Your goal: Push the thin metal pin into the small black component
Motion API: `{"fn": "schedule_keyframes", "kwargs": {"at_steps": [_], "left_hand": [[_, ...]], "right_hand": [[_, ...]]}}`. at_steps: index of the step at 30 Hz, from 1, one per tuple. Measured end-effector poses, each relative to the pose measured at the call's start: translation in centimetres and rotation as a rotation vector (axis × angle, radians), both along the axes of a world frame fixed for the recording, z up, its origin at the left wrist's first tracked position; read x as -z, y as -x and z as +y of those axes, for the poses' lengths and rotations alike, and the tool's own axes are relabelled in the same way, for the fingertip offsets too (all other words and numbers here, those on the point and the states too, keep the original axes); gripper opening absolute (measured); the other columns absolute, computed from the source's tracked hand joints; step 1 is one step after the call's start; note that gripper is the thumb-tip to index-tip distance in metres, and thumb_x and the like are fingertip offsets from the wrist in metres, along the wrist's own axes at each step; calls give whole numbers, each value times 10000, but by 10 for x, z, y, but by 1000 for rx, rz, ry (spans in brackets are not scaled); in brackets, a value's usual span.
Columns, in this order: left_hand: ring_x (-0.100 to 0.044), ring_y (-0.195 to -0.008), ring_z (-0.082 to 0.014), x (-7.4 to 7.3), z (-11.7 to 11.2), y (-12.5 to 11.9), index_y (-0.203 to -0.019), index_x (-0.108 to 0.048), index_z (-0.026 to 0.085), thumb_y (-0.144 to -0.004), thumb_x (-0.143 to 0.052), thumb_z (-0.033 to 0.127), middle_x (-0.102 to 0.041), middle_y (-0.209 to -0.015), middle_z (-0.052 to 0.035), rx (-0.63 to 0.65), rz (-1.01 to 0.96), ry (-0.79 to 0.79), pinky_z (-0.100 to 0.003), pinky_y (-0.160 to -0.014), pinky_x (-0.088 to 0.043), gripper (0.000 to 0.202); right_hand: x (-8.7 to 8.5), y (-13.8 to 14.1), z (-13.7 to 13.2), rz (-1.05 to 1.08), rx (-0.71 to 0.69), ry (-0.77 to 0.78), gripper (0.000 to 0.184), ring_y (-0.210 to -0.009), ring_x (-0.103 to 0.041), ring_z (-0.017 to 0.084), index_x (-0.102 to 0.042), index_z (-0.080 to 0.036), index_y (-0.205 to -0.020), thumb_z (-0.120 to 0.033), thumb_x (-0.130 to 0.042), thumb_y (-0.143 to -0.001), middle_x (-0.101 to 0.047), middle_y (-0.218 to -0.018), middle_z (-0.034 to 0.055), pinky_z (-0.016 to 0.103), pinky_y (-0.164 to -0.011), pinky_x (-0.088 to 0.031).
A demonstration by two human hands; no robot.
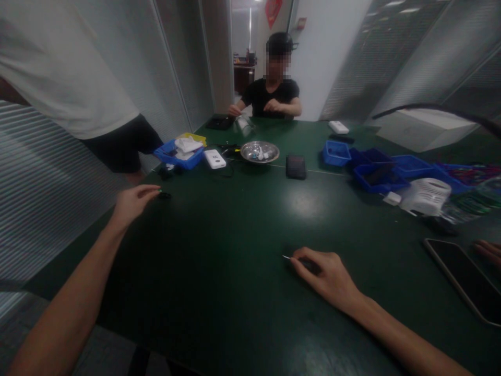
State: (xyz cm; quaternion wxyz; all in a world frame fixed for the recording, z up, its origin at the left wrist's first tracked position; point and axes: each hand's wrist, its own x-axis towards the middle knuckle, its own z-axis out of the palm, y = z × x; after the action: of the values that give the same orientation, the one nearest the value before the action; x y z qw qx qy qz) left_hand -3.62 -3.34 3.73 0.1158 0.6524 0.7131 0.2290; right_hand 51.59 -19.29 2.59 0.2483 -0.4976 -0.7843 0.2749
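My left hand (133,202) reaches over the left side of the green table (219,235). Its thumb and fingertips are pinched together, with a speck of green between them. A small black object (165,196) lies right by those fingertips; whether they touch it, I cannot tell. Nearer the middle, my right hand (324,274) rests low over the tabletop with its fingers curled closed. Out of its fingertips pokes a thin, pale, metal-looking tip (286,257). The rest of that slim tool is hidden in the hand, and its kind does not show.
A metal bowl (260,152) with small bits, a white power bank (215,159) and a black pad (296,166) stand farther back. Blue bins (336,153) line the right; another blue bin (191,160) is left. A phone (464,279) lies right. A person (274,96) sits opposite.
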Motion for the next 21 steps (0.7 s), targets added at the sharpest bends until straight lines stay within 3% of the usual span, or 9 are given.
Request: {"fn": "schedule_keyframes", "kwargs": {"at_steps": [5, 9, 12, 17, 21], "left_hand": [[-595, -830, -142, 4, 1, 0, -1312, -672, 150, -964, -639, 413, -723, -1099, -7, 15, -4, -16, -205, -733, -412, 438], [-580, -984, -153, 10, 4, 2, -1224, -705, 112, -969, -631, 353, -672, -1187, -40, 141, 44, -145, -211, -838, -416, 358], [-571, -1062, -157, 17, 7, 4, -1200, -706, 103, -977, -626, 329, -657, -1230, -45, 195, 22, -150, -211, -876, -412, 327], [-597, -884, -138, 23, 10, 8, -1257, -696, 152, -966, -667, 378, -718, -1129, 11, 104, -21, -27, -202, -776, -406, 369], [-619, -991, -147, 22, 12, 7, -1204, -724, 160, -938, -720, 353, -723, -1175, 20, 56, -130, -2, -217, -860, -414, 329]], "right_hand": [[4, -2, 0, -15, -3, -7, 250, -615, -679, 138, -703, -227, -992, -413, -539, -1028, -740, -834, 2, 257, -579, -497], [4, -2, 1, -13, 6, 3, 249, -621, -687, 141, -702, -234, -990, -419, -540, -1027, -745, -837, 1, 250, -576, -502], [3, -2, 1, -9, 7, 7, 250, -606, -682, 139, -702, -234, -982, -418, -539, -1026, -743, -824, -1, 248, -568, -505], [2, -2, 1, 0, 1, 11, 241, -626, -693, 145, -704, -231, -994, -406, -542, -1025, -750, -852, 9, 251, -573, -513], [2, -2, 1, 4, -1, 1, 243, -606, -684, 143, -704, -223, -990, -401, -542, -1025, -747, -835, 13, 249, -559, -505]]}}
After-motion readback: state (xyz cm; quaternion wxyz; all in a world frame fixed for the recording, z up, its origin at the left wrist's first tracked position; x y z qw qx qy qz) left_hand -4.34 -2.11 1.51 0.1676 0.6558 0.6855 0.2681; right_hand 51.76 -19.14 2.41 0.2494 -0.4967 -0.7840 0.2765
